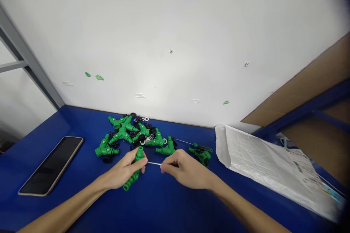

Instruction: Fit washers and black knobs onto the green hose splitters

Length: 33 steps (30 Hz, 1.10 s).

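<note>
My left hand is closed around a green plastic Y-shaped hose connector, which is tilted with one end up and another toward me. A slim metal shaft, that of a screwdriver, reaches from my right hand to the connector's side. My right fingers pinch it, and its handle is hidden in the palm. Whether the tip sits in a screw is hidden by my left fingers. Behind my hands lies a pile of similar green connectors, mixed with black caps and white washers.
A second screwdriver lies by another green connector on the right. Farther right is a white padded mailer. A phone rests at the left of the blue table. A white wall rises behind.
</note>
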Each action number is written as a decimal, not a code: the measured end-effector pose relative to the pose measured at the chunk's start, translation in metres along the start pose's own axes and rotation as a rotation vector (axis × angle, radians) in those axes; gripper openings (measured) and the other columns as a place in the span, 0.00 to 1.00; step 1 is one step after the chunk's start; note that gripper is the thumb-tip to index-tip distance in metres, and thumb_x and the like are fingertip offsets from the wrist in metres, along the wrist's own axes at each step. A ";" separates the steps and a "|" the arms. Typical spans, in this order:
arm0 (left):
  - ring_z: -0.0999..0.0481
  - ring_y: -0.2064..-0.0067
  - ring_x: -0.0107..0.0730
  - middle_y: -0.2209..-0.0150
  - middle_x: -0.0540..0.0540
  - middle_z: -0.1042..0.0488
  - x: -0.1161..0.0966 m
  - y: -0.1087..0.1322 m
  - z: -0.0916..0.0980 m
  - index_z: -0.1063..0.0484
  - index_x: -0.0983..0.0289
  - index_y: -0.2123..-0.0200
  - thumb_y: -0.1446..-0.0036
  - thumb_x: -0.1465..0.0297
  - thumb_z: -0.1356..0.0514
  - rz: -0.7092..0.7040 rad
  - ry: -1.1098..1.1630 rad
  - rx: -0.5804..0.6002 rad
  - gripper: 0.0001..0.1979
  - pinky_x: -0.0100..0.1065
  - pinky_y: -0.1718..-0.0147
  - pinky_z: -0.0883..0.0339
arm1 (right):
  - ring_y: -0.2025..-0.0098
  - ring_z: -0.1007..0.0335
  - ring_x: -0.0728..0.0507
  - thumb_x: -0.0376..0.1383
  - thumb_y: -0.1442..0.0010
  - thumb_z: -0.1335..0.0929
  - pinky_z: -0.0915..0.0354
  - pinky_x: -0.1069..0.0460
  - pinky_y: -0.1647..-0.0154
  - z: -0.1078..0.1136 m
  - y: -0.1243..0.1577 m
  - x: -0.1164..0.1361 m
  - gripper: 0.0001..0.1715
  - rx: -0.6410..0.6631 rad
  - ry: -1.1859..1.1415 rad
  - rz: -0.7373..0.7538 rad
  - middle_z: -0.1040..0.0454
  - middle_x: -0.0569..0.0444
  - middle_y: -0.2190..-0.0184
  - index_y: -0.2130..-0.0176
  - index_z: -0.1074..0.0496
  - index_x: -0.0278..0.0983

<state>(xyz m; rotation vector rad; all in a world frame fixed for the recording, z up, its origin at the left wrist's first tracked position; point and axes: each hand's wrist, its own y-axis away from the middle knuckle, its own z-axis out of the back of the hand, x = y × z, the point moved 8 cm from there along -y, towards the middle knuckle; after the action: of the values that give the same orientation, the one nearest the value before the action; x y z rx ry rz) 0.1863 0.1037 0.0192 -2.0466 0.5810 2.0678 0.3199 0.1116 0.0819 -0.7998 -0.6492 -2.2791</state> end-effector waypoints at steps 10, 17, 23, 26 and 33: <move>0.30 0.71 0.35 0.77 0.52 0.32 -0.002 -0.005 -0.009 0.36 0.63 0.69 0.43 0.59 0.39 0.073 0.532 -0.045 0.14 0.28 0.82 0.43 | 0.77 0.36 0.51 0.31 0.39 0.35 0.45 0.56 0.76 0.028 0.013 0.015 0.10 -0.479 0.215 0.141 0.30 0.56 0.78 0.72 0.30 0.35; 0.29 0.71 0.35 0.77 0.54 0.32 0.000 -0.001 -0.018 0.34 0.65 0.72 0.41 0.59 0.41 0.172 0.531 0.065 0.16 0.27 0.83 0.44 | 0.82 0.42 0.49 0.25 0.38 0.42 0.56 0.50 0.78 -0.011 0.032 0.034 0.15 -0.518 1.016 0.551 0.31 0.53 0.78 0.60 0.28 0.29; 0.31 0.73 0.30 0.76 0.52 0.31 0.016 -0.005 -0.010 0.36 0.64 0.69 0.42 0.57 0.40 0.147 0.373 0.021 0.16 0.27 0.81 0.42 | 0.83 0.57 0.52 0.31 0.35 0.40 0.59 0.52 0.79 -0.002 0.009 0.011 0.19 -0.226 0.458 0.145 0.45 0.61 0.85 0.77 0.33 0.35; 0.33 0.74 0.27 0.76 0.52 0.30 0.020 -0.006 -0.009 0.36 0.64 0.67 0.43 0.56 0.40 0.132 0.276 0.020 0.16 0.28 0.79 0.40 | 0.84 0.58 0.53 0.36 0.36 0.39 0.57 0.55 0.82 -0.005 -0.001 -0.007 0.22 -0.032 -0.057 -0.061 0.51 0.63 0.86 0.79 0.33 0.34; 0.30 0.71 0.33 0.77 0.52 0.32 0.010 -0.012 -0.007 0.37 0.63 0.72 0.43 0.57 0.39 0.118 0.502 -0.059 0.16 0.27 0.82 0.43 | 0.77 0.39 0.52 0.28 0.50 0.33 0.42 0.57 0.76 0.023 -0.005 -0.012 0.05 -0.295 -0.291 -0.128 0.33 0.61 0.78 0.69 0.32 0.35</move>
<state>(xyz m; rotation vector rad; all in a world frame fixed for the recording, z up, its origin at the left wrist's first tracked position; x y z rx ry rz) 0.1970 0.1101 0.0074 -2.6419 0.7346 1.6312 0.3324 0.1345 0.0884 -1.2820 -0.5077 -2.4306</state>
